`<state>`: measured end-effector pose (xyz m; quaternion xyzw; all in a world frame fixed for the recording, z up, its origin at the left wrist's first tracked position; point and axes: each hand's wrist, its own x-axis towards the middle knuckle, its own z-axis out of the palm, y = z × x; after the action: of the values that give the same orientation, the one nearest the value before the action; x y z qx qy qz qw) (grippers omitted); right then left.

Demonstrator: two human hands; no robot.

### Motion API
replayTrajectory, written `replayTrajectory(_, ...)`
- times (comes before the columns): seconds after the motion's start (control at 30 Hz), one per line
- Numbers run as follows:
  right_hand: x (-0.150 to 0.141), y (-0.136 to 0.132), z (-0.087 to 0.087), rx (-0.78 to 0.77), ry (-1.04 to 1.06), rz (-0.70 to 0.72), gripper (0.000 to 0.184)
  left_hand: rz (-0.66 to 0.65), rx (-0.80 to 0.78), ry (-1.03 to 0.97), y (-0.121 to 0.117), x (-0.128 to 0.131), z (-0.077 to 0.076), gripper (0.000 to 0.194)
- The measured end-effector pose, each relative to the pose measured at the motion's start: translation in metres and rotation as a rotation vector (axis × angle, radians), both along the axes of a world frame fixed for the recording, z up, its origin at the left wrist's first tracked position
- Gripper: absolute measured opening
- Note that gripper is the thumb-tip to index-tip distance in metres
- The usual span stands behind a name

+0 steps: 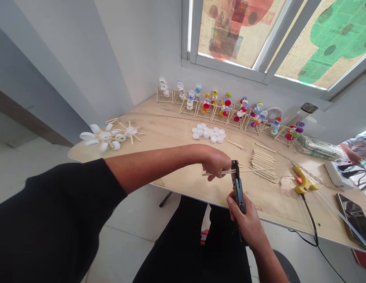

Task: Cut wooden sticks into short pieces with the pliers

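My left hand is closed around thin wooden sticks, which lie crosswise over the front part of the table. In my right hand is a dark multi-tool with plier jaws, its handles gripped from below. The jaws point up and meet the sticks just right of my left fingers; whether they are closed on them I cannot tell. One thin stick end reaches rightward past the jaws, over a pile of cut sticks. White bottle caps lie grouped beyond my left hand.
Stick frames with coloured cap wheels line the wall. White cap wheels lie at the left. Rightward are a yellow glue gun with its cable, a phone, a power strip, packed sticks and another person's hand.
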<state>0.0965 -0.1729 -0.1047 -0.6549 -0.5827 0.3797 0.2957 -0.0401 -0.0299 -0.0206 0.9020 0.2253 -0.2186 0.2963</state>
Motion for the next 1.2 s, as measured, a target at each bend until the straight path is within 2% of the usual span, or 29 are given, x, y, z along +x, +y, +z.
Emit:
replayTrajectory(0.23, 0.001, -0.001, -0.001, -0.004, 0.015, 0.010, 0.029, 0.007, -0.068, -0.037, 0.002, -0.003, -0.004, 0.020)
replayTrajectory(0.5, 0.006, 0.002, -0.015, 0.041, -0.016, 0.011, 0.029, 0.040, -0.108, -0.021, 0.001, -0.003, -0.004, 0.015)
replayTrajectory(0.8, 0.006, 0.001, -0.013, 0.051, 0.051, 0.006, 0.027, 0.051, -0.180, -0.034, -0.001, -0.002, -0.006, 0.012)
replayTrajectory(1.2, 0.005, 0.000, -0.013, 0.021, 0.082, 0.001, 0.028, 0.039, -0.130, -0.003, -0.002, 0.002, -0.002, 0.009)
